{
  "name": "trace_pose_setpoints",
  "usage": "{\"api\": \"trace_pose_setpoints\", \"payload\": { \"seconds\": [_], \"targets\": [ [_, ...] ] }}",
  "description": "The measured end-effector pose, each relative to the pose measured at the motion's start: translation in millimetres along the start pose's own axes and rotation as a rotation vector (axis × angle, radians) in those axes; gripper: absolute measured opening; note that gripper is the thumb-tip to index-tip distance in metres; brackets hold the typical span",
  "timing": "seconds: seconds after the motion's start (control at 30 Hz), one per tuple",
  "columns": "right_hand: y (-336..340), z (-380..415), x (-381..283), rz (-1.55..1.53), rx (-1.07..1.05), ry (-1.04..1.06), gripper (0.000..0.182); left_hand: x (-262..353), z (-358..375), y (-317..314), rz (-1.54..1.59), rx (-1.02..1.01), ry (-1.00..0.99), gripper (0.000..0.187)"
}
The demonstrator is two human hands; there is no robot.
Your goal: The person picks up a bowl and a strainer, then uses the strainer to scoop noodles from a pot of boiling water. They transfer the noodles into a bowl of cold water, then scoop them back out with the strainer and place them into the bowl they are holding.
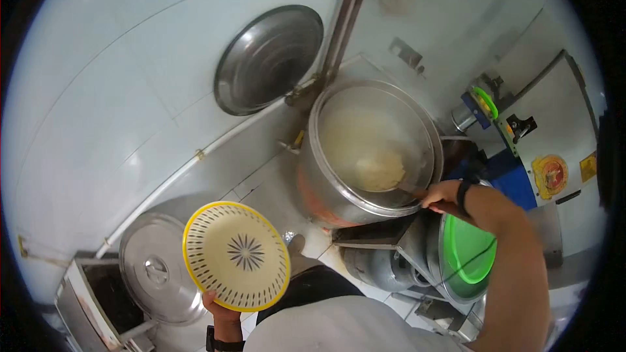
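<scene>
My left hand grips the lower rim of a cream plastic colander with a yellow edge and slots all round. The colander is tilted, and its inside faces me with nothing in it. On the right, my right hand is closed around the brown handle of a long-handled scoop at the near rim of a large metal pot. Cloudy, steaming liquid fills much of the pot. A pale yellow mass shows at the scoop's end, which is blurred by steam.
A round metal lid leans on the wall behind; another lid stands at lower left. Under my right forearm is a green basin in a metal one. A gas cylinder stands below the pot. A pipe runs along the wall.
</scene>
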State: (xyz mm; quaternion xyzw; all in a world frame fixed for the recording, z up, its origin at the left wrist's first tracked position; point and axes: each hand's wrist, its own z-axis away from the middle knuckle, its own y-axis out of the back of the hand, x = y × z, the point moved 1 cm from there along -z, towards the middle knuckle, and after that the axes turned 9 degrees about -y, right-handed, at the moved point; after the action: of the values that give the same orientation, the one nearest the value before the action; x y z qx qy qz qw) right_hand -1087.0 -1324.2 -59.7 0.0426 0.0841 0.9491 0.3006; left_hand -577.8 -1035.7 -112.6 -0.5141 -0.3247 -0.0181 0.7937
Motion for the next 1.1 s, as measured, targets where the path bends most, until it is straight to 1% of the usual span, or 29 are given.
{"api": "trace_pose_setpoints", "payload": {
  "seconds": [0.07, 0.13, 0.17, 0.23, 0.27, 0.3, 0.33, 0.37, 0.4, 0.47, 0.5, 0.53, 0.6, 0.67, 0.77, 0.83, 0.87, 0.93, 0.97, 1.0, 1.07, 1.1],
  "targets": [
    [-21.4, -16.5, -2.1, -0.155, -0.007, 0.464, 0.017, 2.0, -20.0, -8.7, -0.062, -0.003, 0.036, 0.055],
    [-22.8, -69.7, -15.8, -0.324, -0.034, 0.219, 0.016, -0.3, -44.6, -34.4, -0.065, 0.055, 0.002, 0.055],
    [-25.8, -79.2, -22.0, -0.338, -0.037, 0.209, 0.016, -0.4, -54.7, -36.0, -0.084, 0.057, -0.005, 0.054],
    [-37.4, -87.8, -32.8, -0.413, 0.039, 0.039, 0.018, 0.8, -78.9, -42.4, -0.111, 0.041, 0.013, 0.053],
    [-41.5, -84.2, -34.4, -0.421, 0.035, 0.029, 0.018, 1.3, -89.7, -47.9, -0.126, 0.019, 0.003, 0.052],
    [-45.5, -75.4, -35.6, -0.442, 0.049, 0.112, 0.017, 1.5, -98.5, -55.4, -0.130, 0.017, 0.009, 0.052],
    [-50.6, -64.2, -39.4, -0.468, 0.064, 0.197, 0.017, 2.8, -111.5, -65.1, -0.162, -0.053, 0.018, 0.051],
    [-58.3, -48.3, -42.2, -0.561, 0.033, 0.276, 0.015, 3.6, -124.2, -73.8, -0.193, -0.129, 0.029, 0.050],
    [-65.5, -35.6, -46.1, -0.581, 0.036, 0.276, 0.015, 4.3, -138.2, -78.7, -0.198, -0.144, 0.042, 0.050],
    [-82.5, -17.3, -45.8, -0.662, 0.153, 0.267, 0.017, 3.4, -162.8, -85.3, -0.177, -0.244, 0.151, 0.059],
    [-86.1, -21.6, -42.2, -0.608, 0.186, 0.244, 0.021, 1.4, -172.8, -89.8, -0.180, -0.254, 0.170, 0.059],
    [-92.3, -15.1, -40.7, -0.626, 0.196, 0.243, 0.021, -1.4, -185.1, -96.8, -0.166, -0.250, 0.220, 0.059],
    [-104.7, 0.6, -45.9, -0.755, 0.221, 0.334, 0.019, -4.3, -210.8, -116.6, -0.143, -0.269, 0.263, 0.058],
    [-106.5, 9.3, -46.7, -0.801, 0.227, 0.306, 0.020, -7.5, -227.5, -132.0, -0.126, -0.289, 0.333, 0.058],
    [-104.8, 15.6, -34.8, -0.774, 0.217, 0.304, 0.020, -9.5, -244.8, -137.3, -0.078, -0.308, 0.362, 0.057],
    [-96.8, 5.3, -22.0, -0.550, 0.298, 0.234, 0.017, -10.8, -252.0, -137.4, -0.066, -0.316, 0.385, 0.057],
    [-91.1, 2.4, -17.6, -0.554, 0.286, 0.228, 0.017, -11.1, -252.9, -136.2, -0.048, -0.322, 0.399, 0.056],
    [-76.3, -3.7, -17.4, -0.340, 0.229, 0.054, 0.013, -12.2, -254.6, -125.9, -0.053, -0.280, 0.403, 0.056],
    [-69.0, -8.2, -23.2, -0.238, 0.197, 0.021, 0.016, -12.7, -256.0, -120.3, -0.045, -0.248, 0.397, 0.055],
    [-68.3, -3.4, -36.5, -0.237, 0.191, 0.015, 0.016, -13.3, -257.2, -113.7, -0.047, -0.241, 0.402, 0.055],
    [-68.8, 6.9, -61.4, -0.462, 0.160, 0.239, 0.018, -15.4, -258.9, -104.5, -0.044, -0.173, 0.404, 0.054],
    [-69.2, -19.3, -58.7, -0.508, 0.142, 0.230, 0.016, -16.8, -260.0, -104.4, -0.041, -0.167, 0.407, 0.054]
  ]
}}
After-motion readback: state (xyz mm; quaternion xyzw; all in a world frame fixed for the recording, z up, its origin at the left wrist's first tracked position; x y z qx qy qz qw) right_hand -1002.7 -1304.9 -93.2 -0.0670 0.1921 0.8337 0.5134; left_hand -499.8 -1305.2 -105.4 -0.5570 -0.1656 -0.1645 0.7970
